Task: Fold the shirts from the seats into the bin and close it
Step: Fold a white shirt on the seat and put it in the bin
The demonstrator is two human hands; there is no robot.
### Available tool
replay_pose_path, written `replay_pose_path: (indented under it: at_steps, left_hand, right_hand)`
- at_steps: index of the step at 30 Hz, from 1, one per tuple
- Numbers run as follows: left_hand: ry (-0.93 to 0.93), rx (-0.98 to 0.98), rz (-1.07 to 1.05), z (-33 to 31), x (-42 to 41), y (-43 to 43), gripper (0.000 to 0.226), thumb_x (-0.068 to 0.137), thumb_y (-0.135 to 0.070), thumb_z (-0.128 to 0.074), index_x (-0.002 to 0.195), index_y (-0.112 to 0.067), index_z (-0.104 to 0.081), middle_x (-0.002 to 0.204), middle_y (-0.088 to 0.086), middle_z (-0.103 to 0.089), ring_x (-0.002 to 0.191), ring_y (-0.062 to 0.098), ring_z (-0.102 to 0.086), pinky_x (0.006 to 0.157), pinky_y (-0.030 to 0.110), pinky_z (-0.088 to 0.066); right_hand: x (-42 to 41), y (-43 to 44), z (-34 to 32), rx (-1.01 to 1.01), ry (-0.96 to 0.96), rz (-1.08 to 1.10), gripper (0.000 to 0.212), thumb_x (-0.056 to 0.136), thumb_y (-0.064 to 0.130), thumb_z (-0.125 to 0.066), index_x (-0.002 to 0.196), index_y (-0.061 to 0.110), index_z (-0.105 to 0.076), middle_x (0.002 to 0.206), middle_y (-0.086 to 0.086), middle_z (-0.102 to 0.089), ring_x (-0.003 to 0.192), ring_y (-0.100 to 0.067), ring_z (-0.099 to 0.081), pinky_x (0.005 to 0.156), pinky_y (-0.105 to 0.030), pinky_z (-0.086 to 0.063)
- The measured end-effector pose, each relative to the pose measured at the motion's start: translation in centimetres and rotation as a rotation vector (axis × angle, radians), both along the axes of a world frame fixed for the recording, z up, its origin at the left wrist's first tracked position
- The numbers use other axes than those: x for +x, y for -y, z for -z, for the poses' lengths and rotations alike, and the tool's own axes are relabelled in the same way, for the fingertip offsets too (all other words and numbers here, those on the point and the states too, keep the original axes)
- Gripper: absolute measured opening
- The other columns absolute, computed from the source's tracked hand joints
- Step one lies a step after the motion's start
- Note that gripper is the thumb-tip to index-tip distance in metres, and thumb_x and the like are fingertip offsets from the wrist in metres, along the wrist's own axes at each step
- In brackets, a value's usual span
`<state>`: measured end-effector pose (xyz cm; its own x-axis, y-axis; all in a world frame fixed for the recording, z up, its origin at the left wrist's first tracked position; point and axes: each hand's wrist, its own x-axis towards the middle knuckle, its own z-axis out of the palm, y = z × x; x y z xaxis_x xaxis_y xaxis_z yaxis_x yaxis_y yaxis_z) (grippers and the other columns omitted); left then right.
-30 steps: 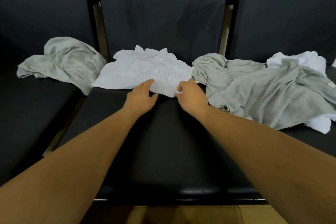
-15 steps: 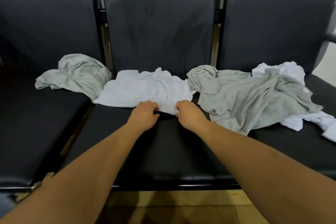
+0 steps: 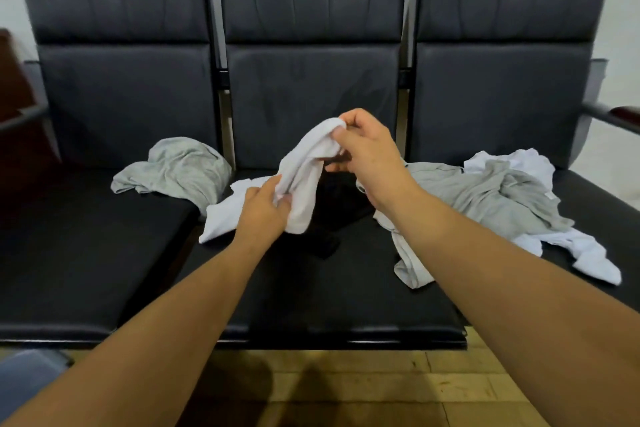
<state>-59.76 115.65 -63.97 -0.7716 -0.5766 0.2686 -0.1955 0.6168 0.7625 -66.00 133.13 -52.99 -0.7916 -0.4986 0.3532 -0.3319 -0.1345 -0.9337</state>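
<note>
A person's right hand pinches a white shirt's top, left hand gripping it lower toward 7 o'clock

The black seats are showing a smooth, faintly glossy leather-like skin (creased on the backs); the white shirt and grey shirts are looking soft, matt cloth; the floor at the bottom is showing worn wood.

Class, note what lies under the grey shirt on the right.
White fabric shows behind the grey shirt and at its front edge. Its middle is covered, so one white shirt or two cannot be told.
</note>
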Motion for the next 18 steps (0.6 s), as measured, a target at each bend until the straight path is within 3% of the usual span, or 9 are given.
replay_pose_path:
  at_steps: [1, 3, 7, 9, 13, 15, 18]
  left_hand:
    - [-0.035, -0.009, -0.033, -0.7, 0.3, 0.0, 0.025, 0.1, -0.021, -0.051, 0.118, -0.012, -0.067, 0.104, 0.01, -0.064, 0.092, 0.027, -0.064, 0.073, 0.025, -0.043]
    - [-0.022, 0.034, -0.022, -2.0, 1.4, -0.1, 0.026, 0.101, -0.022, -0.051, 0.082, -0.009, -0.063, 0.073, 0.005, -0.06, 0.067, 0.02, -0.057, 0.061, 0.025, -0.039]
    - [0.008, 0.028, 0.044, -3.9, 4.0, -0.8, 0.046, 0.1, -0.032, -0.055, 0.062, -0.011, -0.039, 0.059, 0.005, -0.036, 0.058, 0.015, -0.037, 0.055, 0.028, -0.031]
    - [-0.059, -0.022, 0.031, -5.2, 5.4, -1.4, 0.047, 0.101, -0.03, -0.053, 0.061, -0.014, -0.034, 0.057, 0.002, -0.034, 0.055, 0.013, -0.035, 0.055, 0.029, -0.031]
    - [-0.144, -0.036, 0.028, -7.4, 8.4, -2.7, 0.043, 0.103, -0.032, -0.048, 0.069, -0.006, -0.045, 0.063, 0.003, -0.041, 0.06, 0.011, -0.04, 0.06, 0.03, -0.035]
    - [-0.195, -0.008, 0.042, -8.6, 9.8, -3.1, 0.042, 0.103, -0.036, -0.049, 0.073, -0.008, -0.05, 0.066, 0.009, -0.046, 0.063, 0.012, -0.044, 0.063, 0.03, -0.037]
    - [-0.152, -0.062, 0.131, -10.3, 11.2, -3.4, 0.037, 0.098, -0.043, -0.057, 0.088, -0.009, -0.064, 0.081, 0.011, -0.063, 0.074, 0.014, -0.059, 0.069, 0.029, -0.045]
  right_hand:
    - [0.4, -0.4, -0.7, -0.032, 0.01, 0.005, 0.008, 0.099, 0.013, -0.052, 0.094, 0.01, -0.057, 0.093, -0.017, -0.065, 0.086, -0.022, -0.067, 0.067, -0.034, -0.06]
    - [0.9, -1.3, -1.4, -0.02, 0.009, 0.069, 0.007, 0.098, 0.012, -0.055, 0.094, 0.007, -0.059, 0.088, -0.013, -0.065, 0.08, -0.019, -0.066, 0.062, -0.028, -0.058]
    - [1.0, -3.1, 0.7, 0.221, -0.036, 0.229, 0.013, 0.094, 0.014, -0.061, 0.092, 0.002, -0.062, 0.087, -0.011, -0.066, 0.068, -0.014, -0.061, 0.055, -0.025, -0.054]
    - [1.0, -4.1, 2.3, 0.357, -0.064, 0.211, 0.014, 0.091, 0.018, -0.066, 0.088, 0.004, -0.065, 0.082, -0.006, -0.065, 0.069, -0.014, -0.059, 0.059, -0.03, -0.052]
    - [1.5, -6.2, 3.0, 0.6, -0.146, 0.166, 0.017, 0.088, 0.016, -0.072, 0.074, 0.009, -0.063, 0.071, 0.001, -0.056, 0.067, -0.013, -0.053, 0.055, -0.02, -0.038]
    - [1.5, -6.7, 2.3, 0.476, -0.134, 0.191, 0.024, 0.091, 0.022, -0.069, 0.078, 0.002, -0.064, 0.072, -0.005, -0.057, 0.067, -0.015, -0.052, 0.058, -0.023, -0.04]
    - [1.9, -6.6, 0.5, 0.179, 0.003, 0.226, 0.032, 0.093, 0.034, -0.062, 0.094, 0.002, -0.068, 0.091, -0.019, -0.067, 0.081, -0.026, -0.062, 0.074, -0.041, -0.051]
